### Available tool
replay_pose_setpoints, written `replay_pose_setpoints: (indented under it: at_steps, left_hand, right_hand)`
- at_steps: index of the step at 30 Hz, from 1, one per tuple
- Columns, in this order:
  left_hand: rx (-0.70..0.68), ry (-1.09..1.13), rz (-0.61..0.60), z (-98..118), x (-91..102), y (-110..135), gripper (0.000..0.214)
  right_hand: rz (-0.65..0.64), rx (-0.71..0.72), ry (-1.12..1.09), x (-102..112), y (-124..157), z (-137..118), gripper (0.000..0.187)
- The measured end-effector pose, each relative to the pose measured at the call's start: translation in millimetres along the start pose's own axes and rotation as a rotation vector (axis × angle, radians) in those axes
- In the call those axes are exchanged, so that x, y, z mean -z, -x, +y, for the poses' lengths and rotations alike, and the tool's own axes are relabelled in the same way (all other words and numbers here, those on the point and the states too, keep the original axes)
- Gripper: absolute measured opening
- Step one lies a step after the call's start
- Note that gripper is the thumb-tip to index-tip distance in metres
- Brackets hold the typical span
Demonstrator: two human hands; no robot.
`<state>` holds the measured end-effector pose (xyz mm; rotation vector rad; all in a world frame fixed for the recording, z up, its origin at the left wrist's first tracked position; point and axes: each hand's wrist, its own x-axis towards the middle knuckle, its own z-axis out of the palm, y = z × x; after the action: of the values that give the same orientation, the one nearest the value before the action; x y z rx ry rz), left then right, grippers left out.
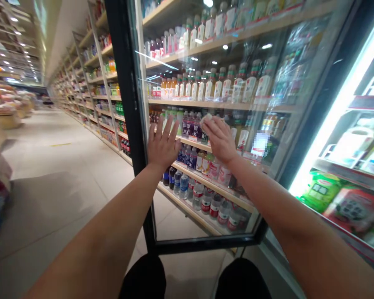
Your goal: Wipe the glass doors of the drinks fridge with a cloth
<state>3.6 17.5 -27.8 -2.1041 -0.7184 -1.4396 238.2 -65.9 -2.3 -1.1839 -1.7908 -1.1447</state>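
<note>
An open glass fridge door (205, 50) with a black frame stands in front of me. My left hand (162, 143) lies flat against the glass near the frame's left edge, fingers spread and open. My right hand (217, 139) presses a small white cloth (205, 119) against the glass, fingers closed over it. Through the glass I see shelves of drink bottles (205, 85).
The lit fridge interior (345, 166) with packaged goods is at the right. A long aisle of stocked shelves (93, 83) runs off to the left over a tiled floor (50, 174). Goods are piled at the far left edge. My dark knees show at the bottom.
</note>
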Motion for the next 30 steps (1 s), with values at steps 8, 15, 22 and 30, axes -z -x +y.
replay_pose_setpoints:
  at_steps: [8,15,22,30]
  left_hand:
    - [-0.041,-0.052,0.042,-4,-2.3,1,0.061]
    - [-0.042,-0.045,0.059,-4,-2.3,2,0.062]
    - [-0.065,-0.100,0.071,-2,1.0,3,0.061]
    - [-0.068,-0.113,0.083,1,3.9,4,0.062]
  right_hand:
    - [0.162,-0.189,0.039,-13,-45,-16,0.065]
    - [0.281,-0.211,-0.011,-7,-71,-3,0.066]
    - [0.172,-0.091,0.036,11,-93,11,0.063]
    - [0.363,-0.215,0.010,27,-105,45,0.059]
